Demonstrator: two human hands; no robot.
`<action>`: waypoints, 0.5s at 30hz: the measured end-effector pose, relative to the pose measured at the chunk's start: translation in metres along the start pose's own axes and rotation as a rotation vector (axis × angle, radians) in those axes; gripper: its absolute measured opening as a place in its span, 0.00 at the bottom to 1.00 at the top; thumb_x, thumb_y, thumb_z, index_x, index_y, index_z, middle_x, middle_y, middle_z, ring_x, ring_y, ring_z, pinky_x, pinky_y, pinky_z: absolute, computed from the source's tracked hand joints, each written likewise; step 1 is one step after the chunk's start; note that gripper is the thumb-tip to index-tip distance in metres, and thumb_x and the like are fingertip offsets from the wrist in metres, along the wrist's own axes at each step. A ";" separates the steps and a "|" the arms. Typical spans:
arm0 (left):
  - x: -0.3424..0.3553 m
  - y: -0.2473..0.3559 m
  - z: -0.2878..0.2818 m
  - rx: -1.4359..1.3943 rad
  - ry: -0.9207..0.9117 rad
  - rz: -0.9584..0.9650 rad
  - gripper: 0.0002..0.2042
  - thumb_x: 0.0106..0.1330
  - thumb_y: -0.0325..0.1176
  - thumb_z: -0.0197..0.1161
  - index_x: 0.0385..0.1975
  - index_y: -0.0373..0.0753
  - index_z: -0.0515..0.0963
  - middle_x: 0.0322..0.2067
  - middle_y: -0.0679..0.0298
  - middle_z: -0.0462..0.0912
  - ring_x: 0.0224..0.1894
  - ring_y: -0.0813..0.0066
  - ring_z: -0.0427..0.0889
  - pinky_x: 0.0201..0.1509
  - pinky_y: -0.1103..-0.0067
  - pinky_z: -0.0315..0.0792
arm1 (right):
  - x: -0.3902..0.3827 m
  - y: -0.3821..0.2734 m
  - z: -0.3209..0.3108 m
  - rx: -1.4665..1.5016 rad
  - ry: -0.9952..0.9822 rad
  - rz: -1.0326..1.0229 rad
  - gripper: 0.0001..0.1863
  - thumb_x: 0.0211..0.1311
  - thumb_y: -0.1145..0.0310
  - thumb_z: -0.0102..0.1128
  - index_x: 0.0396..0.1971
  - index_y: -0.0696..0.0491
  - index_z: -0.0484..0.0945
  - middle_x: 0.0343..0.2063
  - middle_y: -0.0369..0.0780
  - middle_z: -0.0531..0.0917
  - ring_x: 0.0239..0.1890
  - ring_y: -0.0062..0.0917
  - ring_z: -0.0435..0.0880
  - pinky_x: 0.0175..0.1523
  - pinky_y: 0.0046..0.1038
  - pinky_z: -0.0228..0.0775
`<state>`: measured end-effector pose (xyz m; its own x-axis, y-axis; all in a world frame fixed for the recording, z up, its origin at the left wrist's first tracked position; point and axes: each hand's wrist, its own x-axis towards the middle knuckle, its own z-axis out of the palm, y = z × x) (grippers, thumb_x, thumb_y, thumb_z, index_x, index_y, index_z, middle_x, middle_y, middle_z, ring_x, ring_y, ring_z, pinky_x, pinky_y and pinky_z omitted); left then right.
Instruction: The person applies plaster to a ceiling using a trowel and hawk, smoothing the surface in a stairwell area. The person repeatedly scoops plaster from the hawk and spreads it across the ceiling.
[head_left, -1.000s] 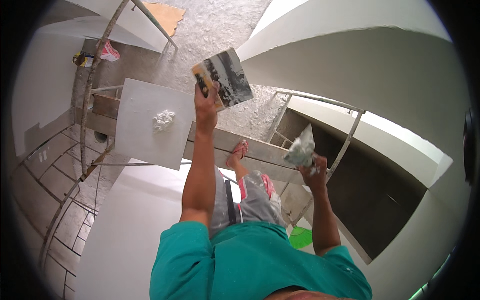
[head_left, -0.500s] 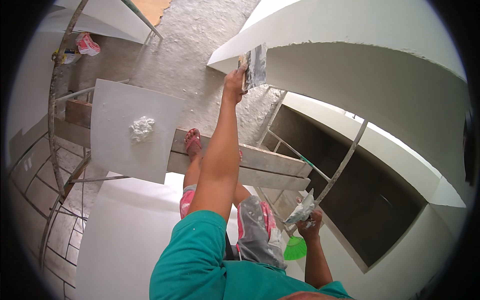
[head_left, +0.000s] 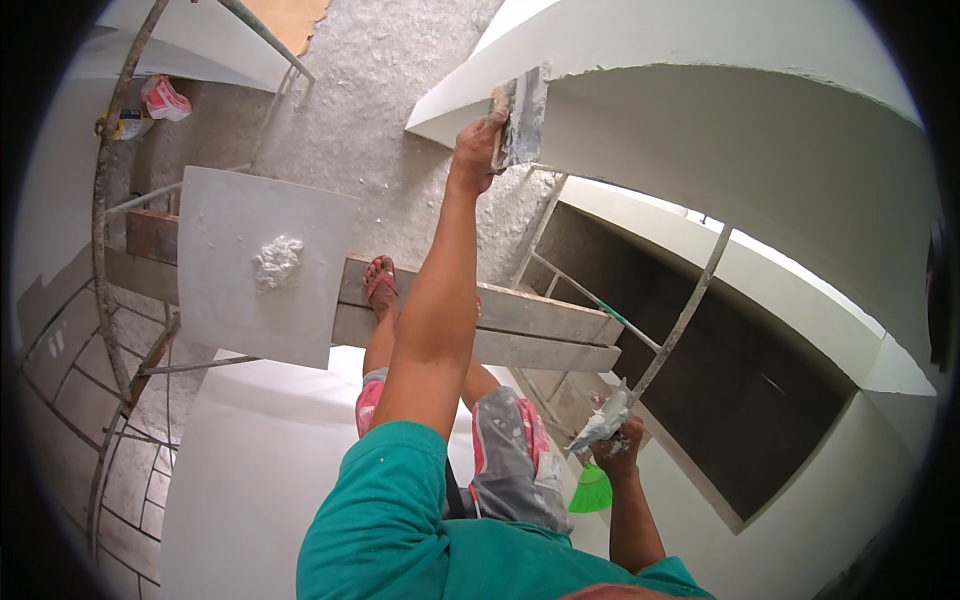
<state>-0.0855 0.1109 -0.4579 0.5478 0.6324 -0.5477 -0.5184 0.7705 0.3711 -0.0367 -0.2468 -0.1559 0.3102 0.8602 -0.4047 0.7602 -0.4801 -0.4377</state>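
Reaching farther out with left hand point(head_left: 478, 152), carrying flat blade point(head_left: 525, 120) from near white board point(head_left: 262, 332) to curved wall point(head_left: 720, 120), drawing right hand point(head_left: 624, 446) and putty-laden trowel point(head_left: 602, 420) closer in

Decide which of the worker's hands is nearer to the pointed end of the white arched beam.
Left. The left hand, gripping a putty blade, is just beside the pointed end; the right hand is much farther off, at lower right in view.
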 end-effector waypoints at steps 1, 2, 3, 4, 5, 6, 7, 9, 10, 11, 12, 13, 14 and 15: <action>-0.003 0.002 0.007 -0.016 -0.009 0.002 0.18 0.64 0.44 0.62 0.40 0.32 0.76 0.28 0.66 0.79 0.22 0.81 0.77 0.22 0.83 0.71 | -0.002 0.000 -0.001 0.027 0.013 0.012 0.14 0.38 0.70 0.66 0.26 0.51 0.71 0.38 0.45 0.85 0.31 0.31 0.80 0.43 0.29 0.64; -0.004 0.004 0.010 -0.026 -0.035 0.012 0.19 0.64 0.43 0.62 0.42 0.31 0.76 0.29 0.65 0.80 0.24 0.81 0.78 0.24 0.83 0.73 | -0.003 0.000 -0.001 0.053 0.025 0.021 0.13 0.37 0.71 0.66 0.25 0.51 0.71 0.38 0.45 0.85 0.32 0.31 0.80 0.43 0.29 0.65; -0.005 0.006 0.014 -0.035 -0.061 0.023 0.19 0.65 0.43 0.61 0.43 0.31 0.76 0.31 0.64 0.80 0.26 0.81 0.79 0.26 0.83 0.74 | -0.004 -0.002 -0.002 0.081 0.031 0.053 0.13 0.37 0.71 0.66 0.24 0.51 0.72 0.38 0.45 0.85 0.32 0.31 0.81 0.43 0.29 0.65; -0.006 0.008 0.018 -0.045 -0.086 0.034 0.19 0.65 0.42 0.61 0.44 0.30 0.75 0.32 0.63 0.81 0.27 0.80 0.80 0.28 0.83 0.75 | -0.004 -0.004 -0.004 0.110 0.038 0.083 0.12 0.36 0.72 0.66 0.24 0.51 0.72 0.37 0.45 0.85 0.32 0.31 0.81 0.43 0.29 0.65; -0.009 0.009 0.024 -0.051 -0.089 0.038 0.19 0.65 0.42 0.60 0.44 0.30 0.75 0.32 0.64 0.81 0.28 0.80 0.80 0.28 0.83 0.75 | -0.002 -0.010 -0.005 0.144 0.042 0.138 0.11 0.36 0.72 0.65 0.23 0.51 0.73 0.37 0.45 0.85 0.32 0.31 0.81 0.42 0.29 0.66; -0.012 0.011 0.031 -0.057 -0.092 0.043 0.18 0.66 0.41 0.60 0.44 0.30 0.75 0.32 0.64 0.81 0.28 0.80 0.80 0.28 0.83 0.75 | -0.001 -0.013 -0.008 0.180 0.035 0.176 0.10 0.35 0.73 0.65 0.22 0.51 0.74 0.36 0.44 0.85 0.31 0.30 0.81 0.42 0.29 0.66; -0.014 0.012 0.039 -0.063 -0.094 0.047 0.18 0.66 0.41 0.60 0.44 0.30 0.75 0.32 0.64 0.81 0.28 0.80 0.80 0.28 0.83 0.75 | 0.001 -0.015 -0.011 0.217 0.030 0.214 0.09 0.34 0.73 0.65 0.21 0.51 0.75 0.36 0.43 0.85 0.30 0.30 0.81 0.41 0.29 0.66; -0.017 0.014 0.050 -0.083 -0.109 0.043 0.18 0.66 0.40 0.60 0.45 0.30 0.74 0.33 0.63 0.81 0.29 0.79 0.81 0.30 0.82 0.76 | 0.002 -0.017 -0.019 0.293 -0.006 0.252 0.08 0.32 0.74 0.64 0.19 0.50 0.76 0.33 0.41 0.85 0.28 0.29 0.81 0.40 0.30 0.66; -0.019 0.016 0.055 -0.093 -0.117 0.041 0.18 0.66 0.40 0.59 0.45 0.29 0.74 0.34 0.63 0.81 0.30 0.79 0.81 0.31 0.82 0.76 | 0.003 -0.020 -0.022 0.278 -0.006 0.249 0.09 0.32 0.74 0.64 0.19 0.51 0.76 0.31 0.40 0.85 0.27 0.29 0.80 0.39 0.30 0.66; -0.022 0.018 0.062 -0.094 -0.122 0.044 0.18 0.66 0.40 0.59 0.46 0.29 0.74 0.34 0.62 0.81 0.31 0.78 0.81 0.32 0.82 0.76 | 0.003 -0.022 -0.026 0.263 -0.005 0.248 0.09 0.31 0.74 0.64 0.19 0.51 0.76 0.30 0.39 0.85 0.26 0.29 0.79 0.37 0.30 0.66; -0.025 0.021 0.068 -0.094 -0.127 0.048 0.18 0.67 0.39 0.59 0.46 0.29 0.74 0.35 0.62 0.81 0.31 0.78 0.81 0.33 0.81 0.77 | 0.003 -0.024 -0.028 0.243 0.006 0.228 0.09 0.31 0.74 0.64 0.19 0.51 0.76 0.28 0.39 0.84 0.25 0.29 0.79 0.37 0.31 0.66; -0.027 0.024 0.074 -0.095 -0.132 0.051 0.17 0.67 0.39 0.59 0.46 0.29 0.74 0.36 0.62 0.81 0.32 0.78 0.81 0.34 0.81 0.77 | 0.002 -0.025 -0.031 0.224 0.017 0.210 0.09 0.31 0.74 0.64 0.19 0.51 0.76 0.26 0.38 0.83 0.24 0.29 0.78 0.36 0.31 0.67; -0.030 0.026 0.080 -0.108 -0.140 0.062 0.17 0.67 0.39 0.59 0.46 0.29 0.74 0.36 0.61 0.80 0.32 0.78 0.81 0.35 0.81 0.77 | 0.001 -0.025 -0.033 0.201 0.037 0.173 0.09 0.32 0.74 0.64 0.19 0.52 0.75 0.24 0.38 0.82 0.24 0.30 0.78 0.35 0.31 0.67; -0.034 0.028 0.086 -0.122 -0.148 0.074 0.17 0.67 0.38 0.59 0.46 0.29 0.73 0.36 0.61 0.80 0.33 0.78 0.81 0.36 0.81 0.77 | 0.000 -0.025 -0.034 0.200 0.062 0.141 0.09 0.33 0.74 0.64 0.20 0.52 0.75 0.23 0.38 0.81 0.24 0.31 0.78 0.35 0.32 0.67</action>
<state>-0.0618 0.1182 -0.3645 0.5912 0.6986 -0.4031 -0.6312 0.7119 0.3079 -0.0364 -0.2292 -0.1175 0.4442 0.7884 -0.4256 0.5809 -0.6150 -0.5332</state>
